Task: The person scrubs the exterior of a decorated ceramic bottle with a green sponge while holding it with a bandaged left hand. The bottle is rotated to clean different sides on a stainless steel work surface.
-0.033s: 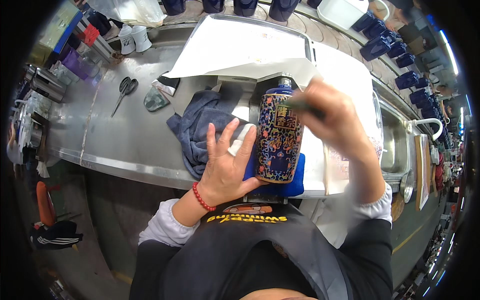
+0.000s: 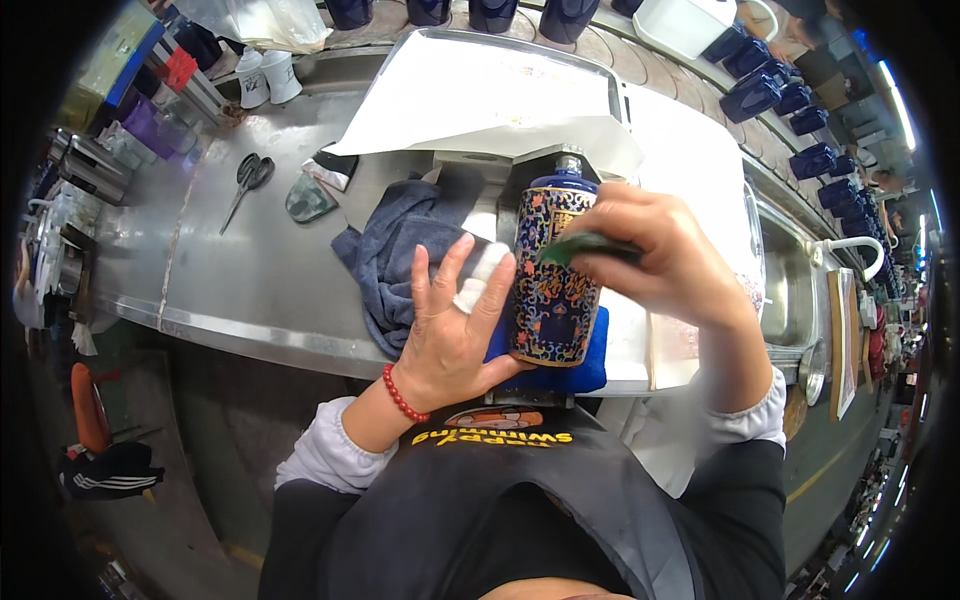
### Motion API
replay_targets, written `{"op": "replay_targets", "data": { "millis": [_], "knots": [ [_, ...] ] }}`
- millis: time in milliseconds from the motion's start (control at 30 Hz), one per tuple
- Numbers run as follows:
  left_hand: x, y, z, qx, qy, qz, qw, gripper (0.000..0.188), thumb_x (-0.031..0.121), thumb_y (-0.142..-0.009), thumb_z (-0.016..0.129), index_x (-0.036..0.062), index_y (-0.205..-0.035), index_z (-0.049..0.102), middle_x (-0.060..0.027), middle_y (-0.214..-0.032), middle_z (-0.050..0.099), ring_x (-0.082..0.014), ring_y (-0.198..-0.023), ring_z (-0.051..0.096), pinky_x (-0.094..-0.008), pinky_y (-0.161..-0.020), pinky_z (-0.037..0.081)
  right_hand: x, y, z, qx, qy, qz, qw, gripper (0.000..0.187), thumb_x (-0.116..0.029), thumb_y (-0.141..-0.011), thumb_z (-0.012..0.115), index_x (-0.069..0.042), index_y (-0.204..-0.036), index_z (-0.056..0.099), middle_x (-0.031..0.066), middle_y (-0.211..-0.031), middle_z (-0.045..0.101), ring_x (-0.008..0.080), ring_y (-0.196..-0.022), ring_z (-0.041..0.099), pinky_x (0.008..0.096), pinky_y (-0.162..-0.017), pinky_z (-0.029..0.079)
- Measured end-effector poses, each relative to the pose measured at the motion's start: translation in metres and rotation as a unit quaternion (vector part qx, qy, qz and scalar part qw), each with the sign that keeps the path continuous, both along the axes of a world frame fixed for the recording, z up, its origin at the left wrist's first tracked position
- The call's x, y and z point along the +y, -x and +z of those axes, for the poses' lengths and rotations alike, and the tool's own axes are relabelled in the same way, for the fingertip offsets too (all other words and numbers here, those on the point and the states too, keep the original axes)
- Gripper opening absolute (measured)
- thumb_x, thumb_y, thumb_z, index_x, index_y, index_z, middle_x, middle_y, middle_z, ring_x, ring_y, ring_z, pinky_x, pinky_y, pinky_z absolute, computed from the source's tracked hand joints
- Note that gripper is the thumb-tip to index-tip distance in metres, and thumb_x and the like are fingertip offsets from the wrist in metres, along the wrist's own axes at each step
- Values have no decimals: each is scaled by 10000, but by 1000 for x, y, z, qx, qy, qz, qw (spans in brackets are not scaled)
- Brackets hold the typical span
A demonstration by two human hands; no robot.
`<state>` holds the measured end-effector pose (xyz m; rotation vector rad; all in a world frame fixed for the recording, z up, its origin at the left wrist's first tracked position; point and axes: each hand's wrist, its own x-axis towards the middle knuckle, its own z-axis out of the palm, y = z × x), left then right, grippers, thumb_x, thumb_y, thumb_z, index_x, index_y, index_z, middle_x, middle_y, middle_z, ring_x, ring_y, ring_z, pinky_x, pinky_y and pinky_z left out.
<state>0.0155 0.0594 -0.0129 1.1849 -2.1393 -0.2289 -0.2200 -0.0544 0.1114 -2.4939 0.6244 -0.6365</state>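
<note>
A dark blue bottle point(image 2: 553, 325) with a colourful floral pattern and gold-edged panels lies on its back, its neck pointing away from me. Blue cloth padding point(image 2: 592, 360) shows under its lower end. My left hand point(image 2: 448, 335) has its fingers spread, with thumb and forefinger against the bottle's left side and base. White wrapping point(image 2: 480, 280) covers part of one finger. In my right hand point(image 2: 650, 250) a flat, dark green scraper-like piece point(image 2: 590, 247) is pinched, its edge against the bottle's upper front; the fingers partly hide the panel there.
A crumpled grey-blue towel point(image 2: 385, 270) lies left of the bottle. Farther left are black scissors point(image 2: 250, 180) and a flat greenish piece point(image 2: 312, 203). White sheet covers a tray point(image 2: 480, 85) behind. A sink point(image 2: 795, 300) stands right; blue bottles point(image 2: 750, 95) line the back.
My right hand has come down the bottle toward me, and the green piece with it, now lower on the patterned front. The left hand stays in place.
</note>
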Motion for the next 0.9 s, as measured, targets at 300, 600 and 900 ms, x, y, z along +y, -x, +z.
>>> {"op": "replay_targets", "data": {
  "millis": [300, 600, 900],
  "knots": [
    [-84, 3, 19, 2, 125, -142, 982, 756, 741, -996, 332, 200, -1434, 627, -38, -1330, 671, -309, -1431, 416, -591, -1270, 36, 7, 43, -20, -95, -93, -314, 940, 115, -80, -946, 730, 9, -1018, 721, -22, -830, 602, 59, -728, 549, 211, -643, 415],
    [-117, 13, 19, 55, 99, -146, 983, 670, 654, -1038, 378, 204, -1491, 580, -56, -1331, 678, -299, -1413, 439, -582, -1263, 60, 4, 39, -14, -4, -85, -102, 991, 201, -110, -859, 774, -19, -1033, 731, 65, -814, 680, 146, -717, 635, 313, -661, 509],
    [-38, -9, 7, 100, -9, -103, 990, 1110, 812, -904, 489, -66, -1566, 337, -250, -1526, 469, -451, -1473, 307, -645, -1219, 129, 14, 14, -10, -24, 17, 43, 999, 284, -90, -790, 835, -121, -1056, 740, 34, -821, 634, 207, -788, 643, 354, -709, 502]
  ]
}}
